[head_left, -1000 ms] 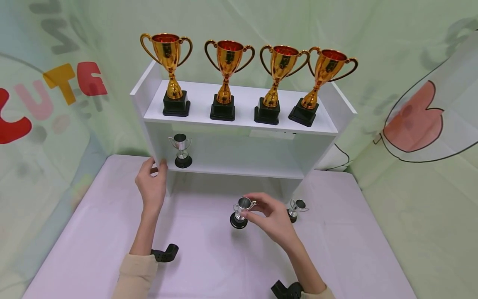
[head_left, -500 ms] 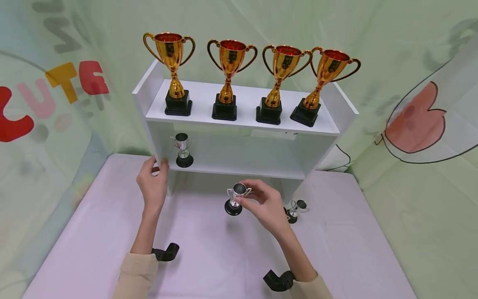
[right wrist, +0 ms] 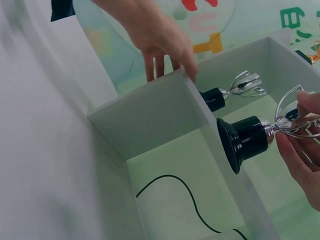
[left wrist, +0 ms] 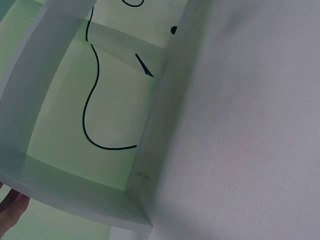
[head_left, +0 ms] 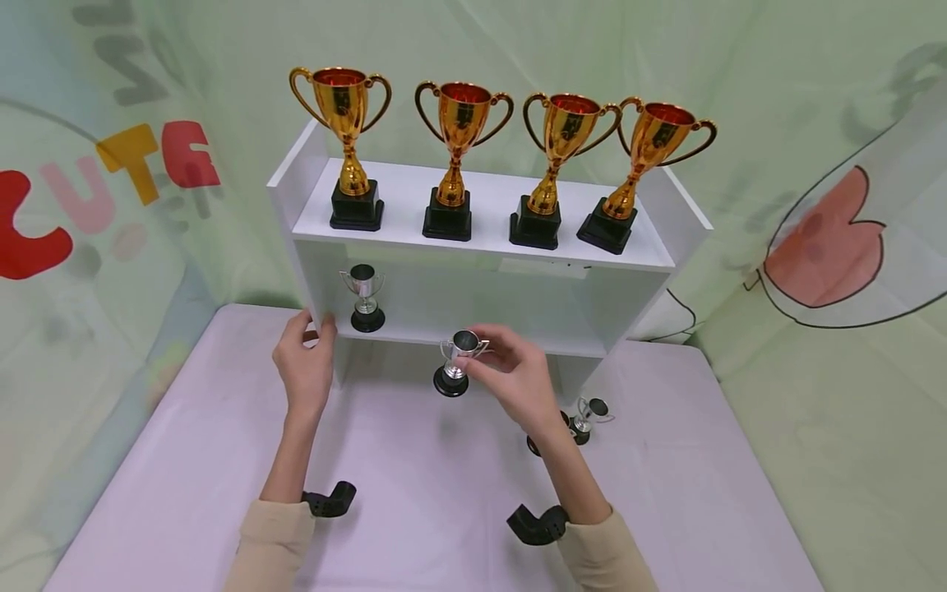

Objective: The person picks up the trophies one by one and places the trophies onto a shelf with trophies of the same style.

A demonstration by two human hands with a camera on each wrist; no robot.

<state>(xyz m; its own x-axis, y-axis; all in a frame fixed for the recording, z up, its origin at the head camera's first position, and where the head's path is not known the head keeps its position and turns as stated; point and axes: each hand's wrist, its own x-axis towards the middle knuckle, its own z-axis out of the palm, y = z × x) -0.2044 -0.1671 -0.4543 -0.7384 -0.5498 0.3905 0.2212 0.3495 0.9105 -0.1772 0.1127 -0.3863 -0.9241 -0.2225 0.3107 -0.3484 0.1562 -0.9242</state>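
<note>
My right hand pinches a small silver trophy by its cup and handles, fingers on one side and thumb on the other. Its round black base hangs just in front of the middle board of the white shelf, tilted a little. In the right wrist view that black base overlaps the board's front edge. My left hand grips the shelf's left side panel at middle-board height, thumb at the front edge. Beside it, a matching silver trophy stands upright on the middle board, at its left end.
Several gold trophies stand in a row on the top board, the two rightmost close together. At the shelf's right foot, another small silver trophy is on the white-covered table; a black base shows partly behind my right forearm.
My right hand has carried the silver trophy up, forward and slightly left, from over the table to the middle board's front edge. The left hand keeps its grip on the side panel.
</note>
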